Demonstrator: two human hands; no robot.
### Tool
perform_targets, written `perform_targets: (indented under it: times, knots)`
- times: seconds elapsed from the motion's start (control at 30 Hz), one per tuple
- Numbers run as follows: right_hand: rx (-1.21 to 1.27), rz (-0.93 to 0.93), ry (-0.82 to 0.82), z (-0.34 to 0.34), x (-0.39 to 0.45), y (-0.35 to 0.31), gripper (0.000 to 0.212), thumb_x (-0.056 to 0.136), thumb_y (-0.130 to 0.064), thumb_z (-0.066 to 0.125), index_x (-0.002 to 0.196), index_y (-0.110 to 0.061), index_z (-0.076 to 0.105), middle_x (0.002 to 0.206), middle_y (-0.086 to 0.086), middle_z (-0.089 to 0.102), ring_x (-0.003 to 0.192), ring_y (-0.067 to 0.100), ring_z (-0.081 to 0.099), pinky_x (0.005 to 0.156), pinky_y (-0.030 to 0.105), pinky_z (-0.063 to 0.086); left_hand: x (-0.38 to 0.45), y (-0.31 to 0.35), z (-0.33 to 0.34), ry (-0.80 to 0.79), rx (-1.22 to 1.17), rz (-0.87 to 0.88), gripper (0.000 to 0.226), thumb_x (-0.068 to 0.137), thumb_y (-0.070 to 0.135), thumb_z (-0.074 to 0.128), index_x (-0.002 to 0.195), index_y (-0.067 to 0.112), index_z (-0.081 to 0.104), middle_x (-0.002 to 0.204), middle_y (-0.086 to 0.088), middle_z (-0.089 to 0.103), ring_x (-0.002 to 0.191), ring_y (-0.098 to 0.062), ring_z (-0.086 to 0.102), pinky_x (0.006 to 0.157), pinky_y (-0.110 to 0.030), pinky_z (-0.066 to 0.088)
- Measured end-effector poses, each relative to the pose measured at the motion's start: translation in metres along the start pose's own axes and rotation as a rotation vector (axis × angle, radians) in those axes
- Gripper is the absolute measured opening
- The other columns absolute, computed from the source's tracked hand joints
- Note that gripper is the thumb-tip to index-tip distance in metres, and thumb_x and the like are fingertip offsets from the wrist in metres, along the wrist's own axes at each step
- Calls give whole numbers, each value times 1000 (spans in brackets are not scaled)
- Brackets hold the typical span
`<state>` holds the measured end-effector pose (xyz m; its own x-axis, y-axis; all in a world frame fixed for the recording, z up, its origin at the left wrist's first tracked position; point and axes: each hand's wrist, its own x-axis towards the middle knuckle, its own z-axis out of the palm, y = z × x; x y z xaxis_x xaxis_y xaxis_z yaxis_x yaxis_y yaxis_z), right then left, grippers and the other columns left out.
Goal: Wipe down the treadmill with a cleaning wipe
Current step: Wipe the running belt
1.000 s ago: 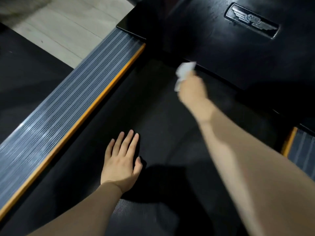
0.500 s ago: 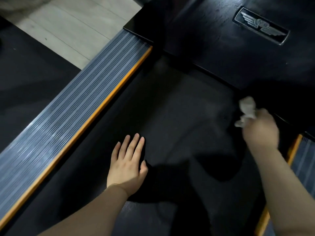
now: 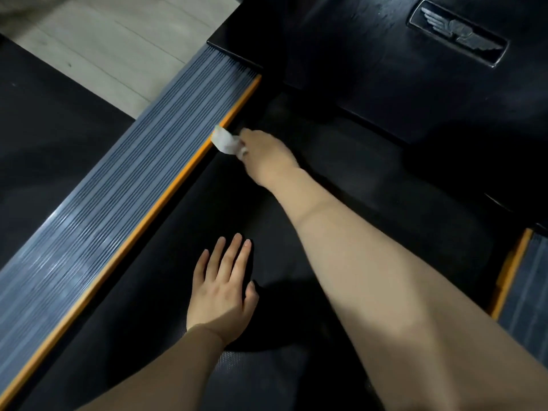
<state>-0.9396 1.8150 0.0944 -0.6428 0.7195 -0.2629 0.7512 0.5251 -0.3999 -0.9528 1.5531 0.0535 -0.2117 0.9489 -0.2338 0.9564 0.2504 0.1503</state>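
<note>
At the far left edge of the treadmill belt [image 3: 178, 292], the right hand [image 3: 267, 157] held a crumpled white cleaning wipe [image 3: 226, 140], fingers closed around it. The wipe touched the orange trim [image 3: 142, 223] bordering the ribbed grey side rail [image 3: 98, 203]. The left hand [image 3: 221, 287] lay flat on the belt, fingers straight and close together, gripping nothing. A winged emblem [image 3: 458, 32] was set in the black motor cover [image 3: 385, 69] beyond.

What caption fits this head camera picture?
Right hand wipes treadmill belt with white wipe; left hand rests flat.
</note>
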Motion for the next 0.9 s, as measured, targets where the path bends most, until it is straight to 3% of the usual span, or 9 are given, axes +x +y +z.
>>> perform_targets:
  times: [0.1, 0.2, 0.33, 0.43, 0.5, 0.57, 0.67, 0.77, 0.9]
  knots:
    - [37, 166, 190, -2, -63, 60, 33, 89, -14, 50, 121, -12, 56, 120, 12, 62, 109, 33, 61, 85, 36, 48, 0, 1, 1, -2, 10, -2, 70, 90, 40, 37, 156, 19, 26, 163, -1, 23, 151, -24, 15, 123, -43, 4]
    - [42, 539, 320, -18, -166, 141, 38, 88, -11, 46, 124, -6, 57, 119, 21, 64, 108, 39, 61, 89, 41, 48, 0, 2, 1, 11, 6, -2, 70, 91, 40, 36, 156, 18, 26, 163, -2, 22, 152, -25, 14, 123, -42, 3]
    - [29, 982, 267, -30, -261, 186, 26, 88, 2, 46, 114, 5, 46, 103, 32, 59, 88, 45, 60, 70, 44, 47, 0, 3, 0, 17, 9, -15, 70, 90, 39, 35, 156, 18, 26, 163, -2, 22, 152, -25, 14, 123, -44, 5]
    - [-5, 889, 325, -25, -220, 159, 40, 88, -1, 49, 128, -1, 48, 114, 28, 62, 104, 45, 61, 85, 46, 49, -1, 5, 1, 25, 11, -23, 70, 90, 39, 34, 156, 18, 27, 163, -2, 24, 151, -24, 15, 123, -45, 8]
    - [42, 581, 355, -16, -154, 119, 45, 89, -3, 50, 133, -10, 53, 125, 20, 62, 114, 40, 59, 94, 40, 47, -1, 4, 2, 36, 12, -24, 70, 89, 40, 34, 155, 19, 27, 163, -1, 24, 152, -24, 15, 123, -44, 7]
    - [81, 208, 188, 5, -87, 59, 49, 91, -6, 50, 139, -14, 50, 136, 13, 57, 122, 32, 55, 99, 35, 42, 1, 3, 3, 41, 10, -28, 70, 88, 40, 34, 155, 20, 29, 162, -1, 25, 151, -24, 16, 123, -43, 7]
    - [-47, -28, -146, 21, -56, -10, 55, 96, -11, 50, 148, -11, 33, 142, 10, 51, 121, 26, 55, 94, 35, 46, 1, 2, 3, 53, -2, -24, 72, 86, 40, 35, 154, 19, 31, 161, -3, 28, 150, -25, 19, 122, -44, 11]
    - [1, 38, 84, 7, -103, 32, 59, 92, -10, 50, 148, -21, 36, 131, 8, 60, 111, 30, 62, 86, 37, 48, 1, 2, 2, 68, -18, -17, 71, 86, 39, 36, 154, 18, 33, 161, -4, 30, 150, -26, 20, 122, -45, 12]
    - [12, 614, 282, -24, -205, 154, 53, 88, -7, 49, 140, -18, 45, 125, 15, 63, 109, 37, 62, 86, 38, 49, -1, 4, 1, 91, -36, -9, 69, 88, 38, 35, 153, 16, 33, 161, -4, 29, 150, -26, 19, 122, -44, 9]
